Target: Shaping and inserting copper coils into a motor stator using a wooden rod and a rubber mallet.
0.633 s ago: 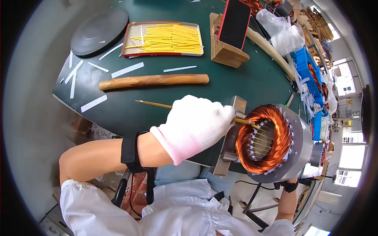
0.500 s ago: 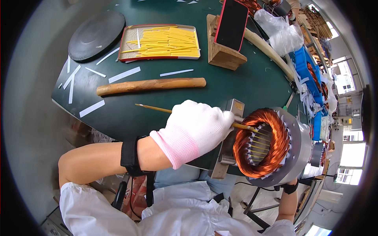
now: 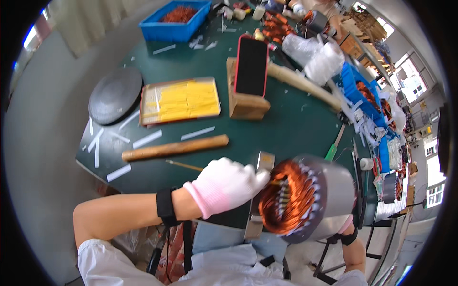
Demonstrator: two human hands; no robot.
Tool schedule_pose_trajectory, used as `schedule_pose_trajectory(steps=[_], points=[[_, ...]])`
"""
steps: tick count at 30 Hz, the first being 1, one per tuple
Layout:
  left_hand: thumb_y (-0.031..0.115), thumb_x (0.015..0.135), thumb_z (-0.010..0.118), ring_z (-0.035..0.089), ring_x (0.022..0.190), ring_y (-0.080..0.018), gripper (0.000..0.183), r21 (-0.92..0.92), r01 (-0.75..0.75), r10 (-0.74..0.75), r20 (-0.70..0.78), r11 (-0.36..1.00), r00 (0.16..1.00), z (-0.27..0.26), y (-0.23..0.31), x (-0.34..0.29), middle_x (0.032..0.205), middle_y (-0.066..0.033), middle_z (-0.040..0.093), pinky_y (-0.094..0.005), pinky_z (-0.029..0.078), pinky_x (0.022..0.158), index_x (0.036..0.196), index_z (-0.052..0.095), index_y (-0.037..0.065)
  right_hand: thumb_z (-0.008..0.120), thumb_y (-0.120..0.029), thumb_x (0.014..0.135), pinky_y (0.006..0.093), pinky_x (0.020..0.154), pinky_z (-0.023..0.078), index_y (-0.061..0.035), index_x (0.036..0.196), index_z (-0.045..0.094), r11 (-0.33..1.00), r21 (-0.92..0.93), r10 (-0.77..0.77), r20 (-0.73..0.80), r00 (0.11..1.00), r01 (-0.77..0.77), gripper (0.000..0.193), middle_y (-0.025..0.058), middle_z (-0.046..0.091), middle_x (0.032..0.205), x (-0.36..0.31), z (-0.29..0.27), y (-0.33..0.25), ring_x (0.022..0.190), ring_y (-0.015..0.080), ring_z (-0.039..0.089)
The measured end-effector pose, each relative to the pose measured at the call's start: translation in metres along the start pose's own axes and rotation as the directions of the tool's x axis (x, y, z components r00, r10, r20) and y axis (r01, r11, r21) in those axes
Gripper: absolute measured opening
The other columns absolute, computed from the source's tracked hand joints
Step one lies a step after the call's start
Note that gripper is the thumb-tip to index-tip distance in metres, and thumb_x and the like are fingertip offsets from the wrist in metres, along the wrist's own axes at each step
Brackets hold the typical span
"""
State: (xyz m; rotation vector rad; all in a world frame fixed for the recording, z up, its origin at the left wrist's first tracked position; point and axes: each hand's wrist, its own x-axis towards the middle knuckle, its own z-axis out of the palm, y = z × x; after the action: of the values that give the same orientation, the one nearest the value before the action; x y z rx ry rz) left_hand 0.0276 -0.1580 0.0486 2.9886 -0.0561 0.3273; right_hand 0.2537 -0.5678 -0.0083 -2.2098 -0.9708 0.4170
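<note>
Stator (image 3: 338, 188) with coarse, rounded copper-wire ring (image 3: 301, 200)

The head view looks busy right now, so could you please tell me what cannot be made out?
Head view: most of the right hand, hidden behind the grey housing.
Head view: the grip of the left hand on the thin stick, covered by the hand itself.
Head view: single wires of the copper winding, smeared by blur.
Head view: the count of yellow strips in the tray, also blurred.
</note>
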Motion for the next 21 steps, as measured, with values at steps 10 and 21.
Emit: schedule_pose_trajectory(steps=[10,21], points=[[0.020,0.073,0.058,0.051,0.041,-0.0141,0.032,0.210,0.057,-0.018,-0.181,0.976,0.983,0.024,0.029,-0.006,0.054,0.0004,0.046,-0.0308,0.041,0.038,0.104,0.060,0.014,0.056,-0.002,0.079,0.0317,0.084,0.046,-0.0008,0.126,0.044,0.997,0.073,-0.032,-0.074,0.997,0.037,0.048,0.0140,0.059,0.107,0.034,0.048,-0.055,0.096,0.0255,0.058],[0.020,0.086,0.051,0.060,0.071,-0.0347,0.015,-0.389,0.430,-0.428,0.095,0.815,0.899,-0.008,-0.002,-0.032,0.072,-0.0151,0.059,-0.0442,0.047,0.063,0.085,0.056,0.005,0.055,-0.002,0.080,0.0320,0.084,0.046,-0.0005,0.125,0.044,1.000,0.027,-0.019,0.345,0.938,0.011,0.047,0.0146,0.059,0.105,-0.057,-0.039,0.012,0.095,0.0261,0.059]])
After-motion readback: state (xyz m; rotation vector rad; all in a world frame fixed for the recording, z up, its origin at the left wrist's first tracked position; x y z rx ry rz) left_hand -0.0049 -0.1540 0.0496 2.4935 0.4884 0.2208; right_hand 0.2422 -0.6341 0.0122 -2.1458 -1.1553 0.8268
